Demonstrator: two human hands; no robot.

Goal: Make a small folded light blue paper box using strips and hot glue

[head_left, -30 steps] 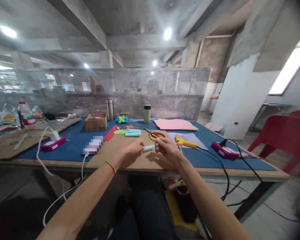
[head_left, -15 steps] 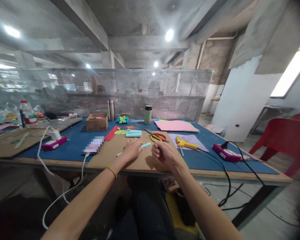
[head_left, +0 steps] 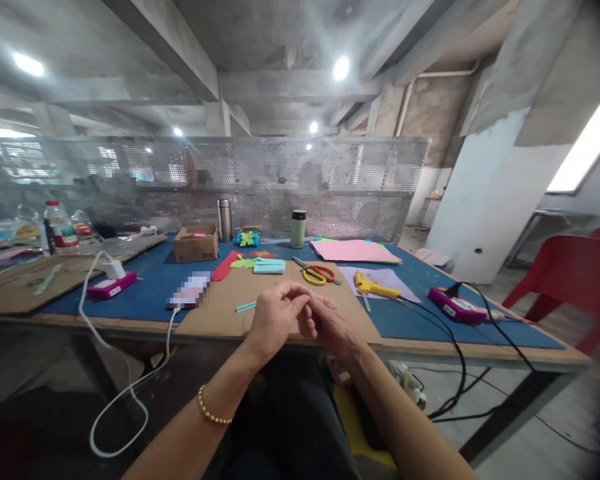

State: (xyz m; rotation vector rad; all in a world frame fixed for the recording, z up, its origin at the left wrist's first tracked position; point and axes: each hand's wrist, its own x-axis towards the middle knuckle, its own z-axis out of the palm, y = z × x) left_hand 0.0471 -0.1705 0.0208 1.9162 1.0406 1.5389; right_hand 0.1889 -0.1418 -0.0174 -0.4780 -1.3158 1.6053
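Note:
My left hand and my right hand are held together above the front edge of a brown cardboard sheet. The fingers of both are curled and the fingertips touch; anything pinched between them is hidden. A thin light-blue paper strip lies on the cardboard just left of my left hand, partly hidden behind it. A beaded bracelet is on my left wrist.
On the blue table mat are red-and-yellow scissors, a yellow glue gun, pink paper sheets, a light-blue paper stack, a cardboard box, a steel flask, a green cup, and two magenta power strips with cables. A red chair stands to the right.
The blue strip, held between both hands a second ago, now lies on the cardboard. Both hands have drawn back toward me and come together, fingers curled.

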